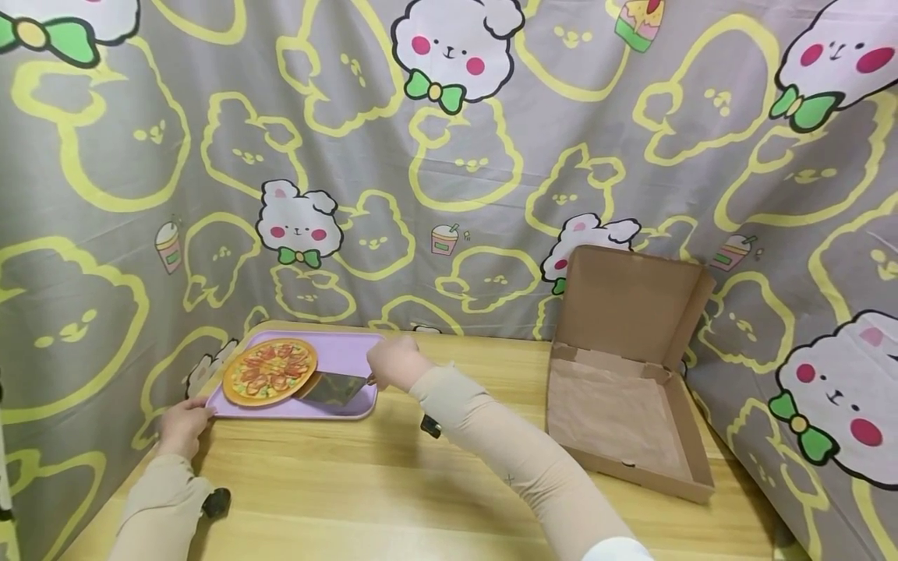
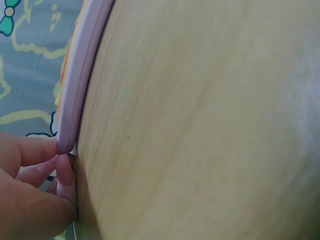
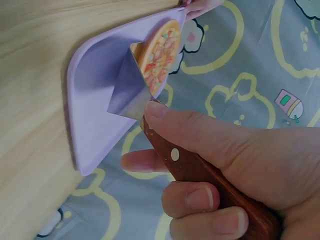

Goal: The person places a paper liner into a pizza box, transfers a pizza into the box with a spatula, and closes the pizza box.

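Observation:
A toy-like pizza [image 1: 270, 372] with red, green and yellow toppings lies on a lilac tray [image 1: 347, 347] at the table's left side. My right hand [image 1: 398, 364] grips a pizza spatula by its brown wooden handle [image 3: 200, 172], thumb along the top. Its metal blade [image 1: 337, 388] reaches over the tray to the pizza's near right edge; whether its tip is under the pizza I cannot tell. At the tray's front left corner, my left hand [image 1: 182, 427] pinches the rim between thumb and fingers, as the left wrist view shows.
To the right, a brown cardboard pizza box [image 1: 613, 421] stands with its lid raised against the patterned curtain [image 1: 484, 234]. Curtain also hangs along both sides. The light wooden table [image 1: 316, 467] spans the space between tray and box.

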Available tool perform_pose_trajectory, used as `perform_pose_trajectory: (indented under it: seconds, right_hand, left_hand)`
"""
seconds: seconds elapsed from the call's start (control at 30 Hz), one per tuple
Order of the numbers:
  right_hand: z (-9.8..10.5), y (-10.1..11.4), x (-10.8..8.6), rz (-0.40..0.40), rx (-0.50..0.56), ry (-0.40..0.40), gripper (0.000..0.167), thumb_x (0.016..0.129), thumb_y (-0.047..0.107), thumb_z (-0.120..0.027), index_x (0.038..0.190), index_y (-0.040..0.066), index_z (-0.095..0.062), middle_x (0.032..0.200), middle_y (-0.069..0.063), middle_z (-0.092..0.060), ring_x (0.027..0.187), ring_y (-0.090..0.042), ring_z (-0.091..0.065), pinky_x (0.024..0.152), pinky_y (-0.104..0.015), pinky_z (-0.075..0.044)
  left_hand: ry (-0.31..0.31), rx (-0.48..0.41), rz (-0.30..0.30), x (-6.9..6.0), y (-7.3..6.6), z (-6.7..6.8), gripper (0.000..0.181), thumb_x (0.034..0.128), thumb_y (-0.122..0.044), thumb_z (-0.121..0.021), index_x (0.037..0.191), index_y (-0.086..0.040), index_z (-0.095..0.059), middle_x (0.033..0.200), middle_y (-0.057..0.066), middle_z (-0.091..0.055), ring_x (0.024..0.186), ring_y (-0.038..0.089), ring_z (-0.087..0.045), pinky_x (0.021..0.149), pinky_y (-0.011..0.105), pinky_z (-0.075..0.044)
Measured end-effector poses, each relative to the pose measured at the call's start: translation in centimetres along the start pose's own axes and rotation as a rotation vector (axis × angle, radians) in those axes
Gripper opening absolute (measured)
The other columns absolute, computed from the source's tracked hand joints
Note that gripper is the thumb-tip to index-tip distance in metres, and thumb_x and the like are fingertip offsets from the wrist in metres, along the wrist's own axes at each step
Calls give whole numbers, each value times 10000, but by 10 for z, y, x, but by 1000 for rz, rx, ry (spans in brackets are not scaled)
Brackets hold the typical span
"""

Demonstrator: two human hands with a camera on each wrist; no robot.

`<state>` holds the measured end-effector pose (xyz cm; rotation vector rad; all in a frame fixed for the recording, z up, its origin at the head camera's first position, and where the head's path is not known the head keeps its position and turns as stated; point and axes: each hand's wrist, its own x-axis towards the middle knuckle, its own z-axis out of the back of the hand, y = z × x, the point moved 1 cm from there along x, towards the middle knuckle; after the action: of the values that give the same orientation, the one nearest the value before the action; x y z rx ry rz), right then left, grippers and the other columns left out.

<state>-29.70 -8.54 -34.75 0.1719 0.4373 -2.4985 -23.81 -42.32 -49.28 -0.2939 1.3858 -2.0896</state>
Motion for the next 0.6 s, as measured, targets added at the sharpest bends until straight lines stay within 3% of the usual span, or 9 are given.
perform_pose_trajectory:
  seconds: [0.23, 0.33, 0.47, 0.6]
  right_hand:
    - [20, 4, -3, 22, -91, 32, 44, 847, 280, -695, 837, 249, -666, 837, 101, -587, 772, -77, -538, 759, -341, -511]
    - [27, 8, -3, 40, -114, 37, 73, 857, 286, -681, 912, 241, -694, 891, 92, -624, 812, -83, -563, 795, -351, -506]
    - [29, 12, -1, 35, -108, 33, 128, 847, 294, -699, 963, 238, -699, 960, 89, -659, 848, -84, -582, 792, -347, -497]
    - [28, 15, 1, 9, -100, 40, 142, 840, 300, -713, 973, 250, -699, 1002, 99, -670, 874, -91, -585, 806, -342, -485]
  left_hand:
    - [15, 4, 3, 1, 1, 1, 462, 933, -17, -493, 1350, 168, -417, 1307, 374, -415, 767, 73, -476, 572, 127, -417]
    - [15, 3, -6, 1, 0, 0, 459, 939, -23, -489, 1348, 173, -416, 1321, 382, -406, 871, 192, -523, 568, 114, -418]
    - [31, 1, -7, 0, 0, -2, 462, 946, -25, -480, 1355, 176, -403, 1343, 388, -388, 1090, 383, -460, 565, 109, -408]
    - [34, 4, -6, 1, 1, -2, 456, 946, -25, -487, 1353, 167, -413, 1324, 381, -405, 1045, 342, -485, 573, 117, -421]
